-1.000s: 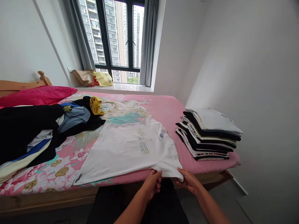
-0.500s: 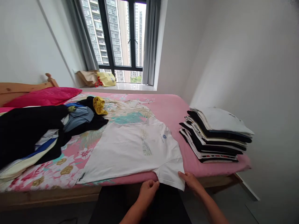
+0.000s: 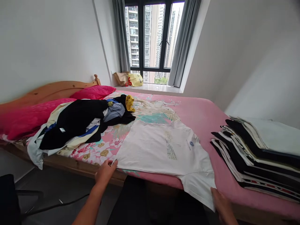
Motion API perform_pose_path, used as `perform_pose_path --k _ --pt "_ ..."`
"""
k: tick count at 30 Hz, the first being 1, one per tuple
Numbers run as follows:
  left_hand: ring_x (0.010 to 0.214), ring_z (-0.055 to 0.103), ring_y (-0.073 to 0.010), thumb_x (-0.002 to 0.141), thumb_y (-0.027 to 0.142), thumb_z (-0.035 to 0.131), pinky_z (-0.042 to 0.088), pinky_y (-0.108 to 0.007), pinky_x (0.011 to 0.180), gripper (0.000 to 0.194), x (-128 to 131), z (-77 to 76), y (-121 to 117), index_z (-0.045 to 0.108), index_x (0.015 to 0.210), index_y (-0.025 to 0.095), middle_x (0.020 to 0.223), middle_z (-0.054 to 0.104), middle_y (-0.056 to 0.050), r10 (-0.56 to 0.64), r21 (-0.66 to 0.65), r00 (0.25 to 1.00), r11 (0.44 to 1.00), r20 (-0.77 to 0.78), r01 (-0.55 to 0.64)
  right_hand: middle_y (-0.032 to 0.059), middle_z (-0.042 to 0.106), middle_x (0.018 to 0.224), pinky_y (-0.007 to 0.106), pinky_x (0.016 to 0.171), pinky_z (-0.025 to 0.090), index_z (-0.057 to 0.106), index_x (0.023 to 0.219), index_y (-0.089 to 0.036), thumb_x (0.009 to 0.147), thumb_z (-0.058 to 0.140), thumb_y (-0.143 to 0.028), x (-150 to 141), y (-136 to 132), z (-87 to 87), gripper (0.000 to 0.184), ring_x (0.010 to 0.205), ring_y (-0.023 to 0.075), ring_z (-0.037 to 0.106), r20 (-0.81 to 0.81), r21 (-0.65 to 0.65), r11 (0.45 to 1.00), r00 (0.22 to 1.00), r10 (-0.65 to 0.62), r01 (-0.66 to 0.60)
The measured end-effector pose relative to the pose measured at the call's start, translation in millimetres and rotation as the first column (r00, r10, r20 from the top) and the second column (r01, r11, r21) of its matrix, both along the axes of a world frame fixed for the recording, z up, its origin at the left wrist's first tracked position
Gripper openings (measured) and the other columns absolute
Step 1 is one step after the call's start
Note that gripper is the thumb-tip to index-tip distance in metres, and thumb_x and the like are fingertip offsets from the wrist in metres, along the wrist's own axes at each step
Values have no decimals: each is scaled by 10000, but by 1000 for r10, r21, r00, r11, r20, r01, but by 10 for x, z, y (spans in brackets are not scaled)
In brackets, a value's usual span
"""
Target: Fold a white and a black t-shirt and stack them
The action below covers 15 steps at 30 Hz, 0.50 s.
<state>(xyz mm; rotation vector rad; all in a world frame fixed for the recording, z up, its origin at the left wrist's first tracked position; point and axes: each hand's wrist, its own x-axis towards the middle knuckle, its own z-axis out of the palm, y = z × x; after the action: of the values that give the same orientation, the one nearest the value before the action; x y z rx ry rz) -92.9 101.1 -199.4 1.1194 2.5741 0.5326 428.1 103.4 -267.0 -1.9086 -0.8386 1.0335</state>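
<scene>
A white T-shirt (image 3: 161, 148) with a small blue logo lies spread flat on the pink floral bed (image 3: 201, 109), its sleeve hanging over the near edge. My left hand (image 3: 105, 170) pinches the shirt's bottom hem corner at the bed's near edge. At the lower right, my right hand (image 3: 221, 206) grips the edge of the hanging sleeve, its fingers partly hidden behind the cloth.
A stack of folded shirts (image 3: 257, 150) sits on the bed's right end. A loose heap of dark and light clothes (image 3: 77, 123) lies to the left, by magenta pillows (image 3: 28, 115). Bags (image 3: 128, 78) rest on the window sill. A dark chair (image 3: 9, 200) stands at bottom left.
My left hand has left the sleeve and moved left along the bed edge to the shirt's hem corner. My right hand stays on the sleeve. The view has swung left.
</scene>
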Motion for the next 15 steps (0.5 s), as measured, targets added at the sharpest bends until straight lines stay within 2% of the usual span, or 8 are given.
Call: perform_pose_path --k 2,5,8,13,15 --pt "825 598 -301 728 591 463 416 -373 692 396 -17 31 38 563 787 212 787 634 -82 -24 -38 999 999 43 26 105 672 782 370 784 487 592 771 -193 675 445 -608 -24 34 56 450 909 301 615 140 -67 998 990 26 -17" --pt "676 584 -259 689 503 522 403 -326 611 298 -33 27 99 491 634 211 577 542 -30 -42 73 992 997 120 34 143 661 772 403 823 459 601 729 -177 684 409 -654 -38 80 156 516 926 342 603 290 -142 989 954 71 -30" --pt "579 564 -202 656 437 539 407 -291 558 248 -96 -19 138 509 720 200 566 530 5 -46 179 977 984 209 8 151 666 765 398 801 460 612 742 -171 700 361 -606 -47 76 218 504 891 338 612 297 -126 991 952 74 -38" --pt "546 534 -193 592 443 534 415 -296 549 410 -260 -106 110 533 895 167 540 481 29 -71 290 964 957 255 -6 163 685 838 382 786 467 645 791 -146 639 354 -662 -80 -116 188 611 887 329 622 295 -122 991 952 80 -45" --pt "563 540 -203 576 478 534 417 -304 559 470 -331 -121 53 546 925 164 555 491 21 -88 287 963 958 254 11 142 695 851 375 760 479 660 793 -166 605 387 -711 -68 -250 126 638 899 326 626 297 -133 991 953 64 -24"
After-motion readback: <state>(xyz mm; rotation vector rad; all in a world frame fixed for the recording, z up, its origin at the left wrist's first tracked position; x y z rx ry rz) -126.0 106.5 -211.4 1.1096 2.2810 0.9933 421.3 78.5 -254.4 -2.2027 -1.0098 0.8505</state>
